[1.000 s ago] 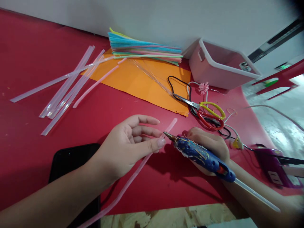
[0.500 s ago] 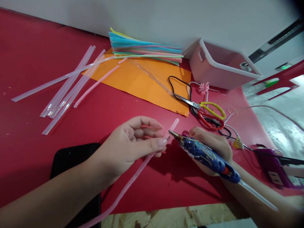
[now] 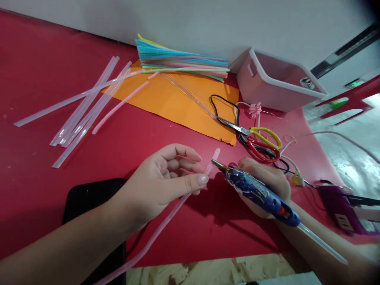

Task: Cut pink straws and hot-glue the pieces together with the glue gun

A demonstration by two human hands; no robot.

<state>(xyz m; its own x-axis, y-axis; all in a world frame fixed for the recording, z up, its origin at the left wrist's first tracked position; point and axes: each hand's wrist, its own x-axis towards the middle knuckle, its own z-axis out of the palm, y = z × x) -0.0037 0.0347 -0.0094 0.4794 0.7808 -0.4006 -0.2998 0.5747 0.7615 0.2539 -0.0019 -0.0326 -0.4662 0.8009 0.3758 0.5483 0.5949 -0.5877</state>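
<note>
Between thumb and fingers, my left hand [image 3: 172,174] pinches a long pink pipe cleaner [image 3: 166,225] near its upper end. The rest of the strip trails down toward the lower left, past a black phone [image 3: 89,198] partly under my forearm. My right hand [image 3: 264,182] is closed around a blue glue gun [image 3: 255,190], its surface specked with dried glue. A clear glue stick [image 3: 322,242] sticks out of the gun's rear. The metal nozzle is right beside the pipe cleaner's end; whether it touches is hard to tell.
Clear glue sticks [image 3: 80,105] lie at left. A pipe cleaner bundle [image 3: 181,59] and orange sheet [image 3: 178,107] are at the back. Scissors [image 3: 252,136] rest over cables, near a pink fuzzy flower [image 3: 255,110]. A pink bin [image 3: 267,87] and purple power strip [image 3: 341,209] stand right.
The pipe cleaner's upper tip has shifted slightly left, and its trailing part has moved a little too. The glue gun's nozzle has stayed nearly in place, tilting slightly.
</note>
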